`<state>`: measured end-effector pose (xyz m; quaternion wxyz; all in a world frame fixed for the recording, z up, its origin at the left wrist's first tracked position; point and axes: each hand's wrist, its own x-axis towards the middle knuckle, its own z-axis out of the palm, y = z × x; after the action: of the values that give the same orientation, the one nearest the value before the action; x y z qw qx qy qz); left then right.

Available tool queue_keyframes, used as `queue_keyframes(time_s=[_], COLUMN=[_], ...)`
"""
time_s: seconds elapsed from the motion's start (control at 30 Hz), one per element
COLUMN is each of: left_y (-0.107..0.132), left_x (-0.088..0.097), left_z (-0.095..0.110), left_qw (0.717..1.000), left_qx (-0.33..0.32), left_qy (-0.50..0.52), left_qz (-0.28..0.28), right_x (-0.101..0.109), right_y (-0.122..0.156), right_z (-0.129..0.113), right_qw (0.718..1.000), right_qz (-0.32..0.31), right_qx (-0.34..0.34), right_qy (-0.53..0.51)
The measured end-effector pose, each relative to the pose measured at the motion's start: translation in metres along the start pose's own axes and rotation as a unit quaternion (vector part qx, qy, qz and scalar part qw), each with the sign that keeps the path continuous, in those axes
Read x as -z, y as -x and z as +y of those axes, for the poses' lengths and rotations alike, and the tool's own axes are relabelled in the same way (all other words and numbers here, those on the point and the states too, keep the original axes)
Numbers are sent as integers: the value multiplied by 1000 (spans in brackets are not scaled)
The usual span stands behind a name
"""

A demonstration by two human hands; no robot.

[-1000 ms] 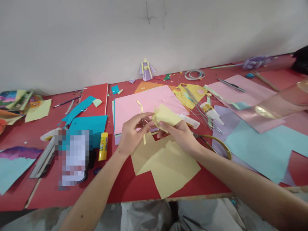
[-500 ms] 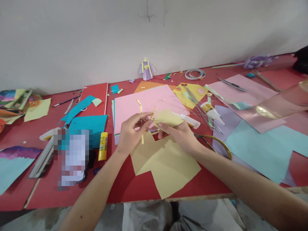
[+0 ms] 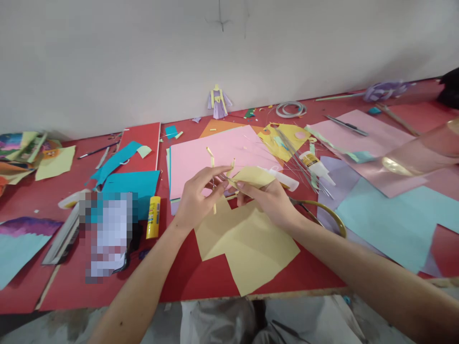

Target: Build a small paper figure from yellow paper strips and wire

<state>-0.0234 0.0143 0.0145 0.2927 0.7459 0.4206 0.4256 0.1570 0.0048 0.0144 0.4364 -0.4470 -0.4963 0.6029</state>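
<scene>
Evidently, the left hand [image 3: 197,197] is pinching a wire frame [image 3: 211,161] between thumb and fingers, while the right hand [image 3: 269,197] is clamping a yellow slip [image 3: 255,176] just beside it, both sets of fingertips nearly meeting. The frame is showing above the worktop [image 3: 179,282], between the pink sheet [image 3: 204,143] and a cut yellow sheet [image 3: 251,251]. Yellow tubes are already covering some ends, but bare wire is showing near the left fingers, so the work is looking partial. The slip is spreading broad, mostly unrolled. Behind, a doll [image 3: 218,104] is leaning against the wall, seemingly complete. Scissors [image 3: 333,219] are lying near the right wrist.
</scene>
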Motion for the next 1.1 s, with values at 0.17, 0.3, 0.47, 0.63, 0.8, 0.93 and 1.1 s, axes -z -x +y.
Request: queue_keyframes(time_s=[0.17,0.3,0.47,0.63,0.8,0.93,1.1], left_y=[0,0,-1,-1,0,0,0], left_x=[0,0,1,1,1,0,0], left_z=[2,4,4,2,0,0,0], left_qw=[1000,1000,999,999,999,999,999], left_qx=[2,2,4,12,8,10,21], left_qy=[-15,-20,-16,-20,-22,-21,-15], left_qz=[-2,-10,-28,-31,-32,-31,-36], right_x=[0,0,-1,-1,-1,-2,-2], right_y=[-1,-2,-3,-2,-1,-2,-1], right_z=[1,4,5,4,3,4,4], right_qw=[1000,999,998,999,999,998,999], right_qz=[-9,-15,-24,-24,-22,-22,-25], right_qx=[10,13,23,17,33,38,39], right_qy=[0,-35,-61,-43,-35,-35,-27])
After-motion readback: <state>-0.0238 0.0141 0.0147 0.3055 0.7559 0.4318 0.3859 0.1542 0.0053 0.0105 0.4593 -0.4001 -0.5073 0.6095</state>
